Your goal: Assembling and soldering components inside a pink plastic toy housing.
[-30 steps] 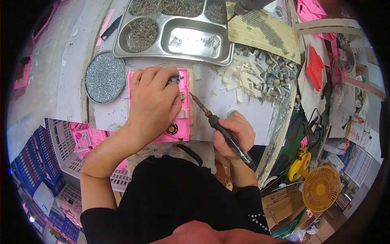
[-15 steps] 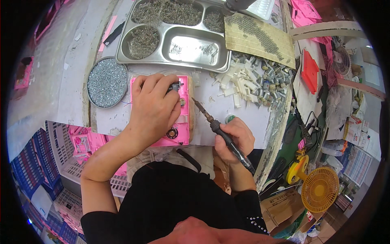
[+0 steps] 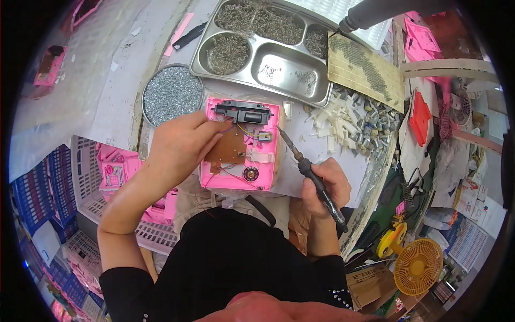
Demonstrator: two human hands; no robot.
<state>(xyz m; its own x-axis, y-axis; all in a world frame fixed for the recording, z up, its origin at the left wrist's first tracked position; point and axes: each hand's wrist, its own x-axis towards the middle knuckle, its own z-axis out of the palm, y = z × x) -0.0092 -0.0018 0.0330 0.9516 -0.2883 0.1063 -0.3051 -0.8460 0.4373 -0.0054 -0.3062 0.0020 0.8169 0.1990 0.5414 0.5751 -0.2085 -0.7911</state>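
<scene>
- Here's the left hand [image 3: 185,142], fingertips drawn narrow over the upper left of the brown circuit board [image 3: 230,147], right by thin coloured wires [image 3: 242,130]; whether it grips one, I cannot tell
- Over to the right hand [image 3: 330,185], wrapped around the black handle of a soldering iron [image 3: 304,165], its tip angled up and left, at the right edge of the pink case [image 3: 230,183]; touching or just apart, I cannot tell
- And there's that case, open and flat on the worktable [image 3: 295,180] in front of the person, a black mechanism [image 3: 252,115] across its top, the board at left, a small metal part [image 3: 265,136] at right, a round black part [image 3: 250,173] below
- Up beyond it, a steel tray [image 3: 289,67] with springs [image 3: 228,52] in its compartments
- To the left, a round dish [image 3: 202,99] full of small screws [image 3: 171,95]
- Out right, white plastic pieces [image 3: 337,118] heaped beside metal cylinders [image 3: 370,131]
</scene>
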